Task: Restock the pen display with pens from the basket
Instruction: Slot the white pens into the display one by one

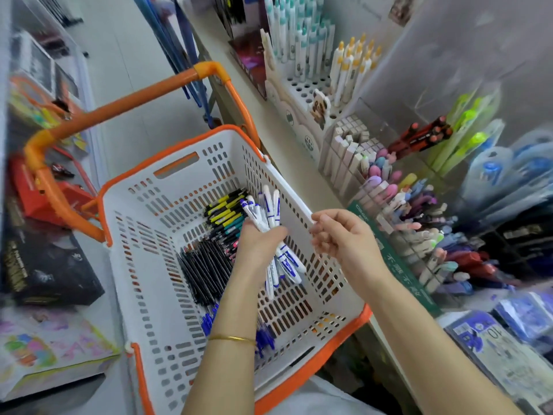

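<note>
On the left we see a black box (51, 271) with gold letters, lying flat. Past it sits a red box (45, 196). Nearer to us lies a pale box (51, 351) with pink and green pictures on it. The floor (119, 55) is light grey. Blue poles (179, 52) stand tilted near the top. Low on the right lie blue packs (520, 319).

The basket (143, 205) is perforated matt white plastic with glossy orange handle (125, 103).
</note>
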The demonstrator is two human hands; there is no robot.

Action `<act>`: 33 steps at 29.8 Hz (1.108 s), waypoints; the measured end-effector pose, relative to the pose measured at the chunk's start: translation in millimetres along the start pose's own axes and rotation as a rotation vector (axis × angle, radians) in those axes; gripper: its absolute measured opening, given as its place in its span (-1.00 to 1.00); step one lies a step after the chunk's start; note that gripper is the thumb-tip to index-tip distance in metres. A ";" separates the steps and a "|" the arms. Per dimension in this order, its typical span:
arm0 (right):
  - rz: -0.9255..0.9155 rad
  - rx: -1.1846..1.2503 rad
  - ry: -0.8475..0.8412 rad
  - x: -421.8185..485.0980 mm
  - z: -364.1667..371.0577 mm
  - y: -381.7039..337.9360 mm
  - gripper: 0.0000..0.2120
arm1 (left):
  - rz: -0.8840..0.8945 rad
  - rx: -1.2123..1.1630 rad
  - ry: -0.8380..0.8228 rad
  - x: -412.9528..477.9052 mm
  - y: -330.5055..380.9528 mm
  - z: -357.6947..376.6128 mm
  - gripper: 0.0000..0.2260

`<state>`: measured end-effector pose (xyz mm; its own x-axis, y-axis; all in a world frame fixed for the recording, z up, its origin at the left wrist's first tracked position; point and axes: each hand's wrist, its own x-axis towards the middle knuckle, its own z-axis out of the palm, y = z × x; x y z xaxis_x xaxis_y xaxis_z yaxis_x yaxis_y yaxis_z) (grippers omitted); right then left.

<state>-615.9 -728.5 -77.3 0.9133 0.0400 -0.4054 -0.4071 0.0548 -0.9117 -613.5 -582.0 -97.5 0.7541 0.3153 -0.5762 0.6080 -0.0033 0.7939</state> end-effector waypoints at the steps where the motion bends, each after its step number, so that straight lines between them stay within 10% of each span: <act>1: -0.012 -0.018 0.026 -3.3 2.4 -4.9 -0.87 | 0.102 -0.052 0.018 -11.1 19.2 0.3 -0.68; 8: 0.250 0.735 -0.162 -42.5 -6.2 -74.0 -0.63 | 0.672 -0.226 -0.128 -81.0 110.5 49.8 -0.74; 16: -0.092 1.288 -0.195 -65.8 -53.5 -119.4 -0.70 | 0.889 -0.125 -0.334 -132.7 137.2 117.8 -0.74; 21: -0.247 1.392 -0.161 -71.4 -75.9 -123.8 -0.12 | 0.858 -0.222 -0.408 -155.2 134.8 137.3 -0.70; 27: -0.255 1.406 -0.072 -80.3 -80.6 -129.8 -0.76 | 0.788 -0.304 -0.476 -154.2 130.1 151.3 -0.63; 33: -0.138 1.354 0.070 -76.0 -88.5 -123.1 -0.69 | 0.805 -0.299 -0.554 -152.2 132.1 153.2 -0.70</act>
<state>-634.0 -826.6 60.0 0.9296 -0.0934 -0.3565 0.0286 0.9827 -0.1829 -609.9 -775.9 65.3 0.9666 -0.1593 0.2008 -0.1592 0.2408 0.9574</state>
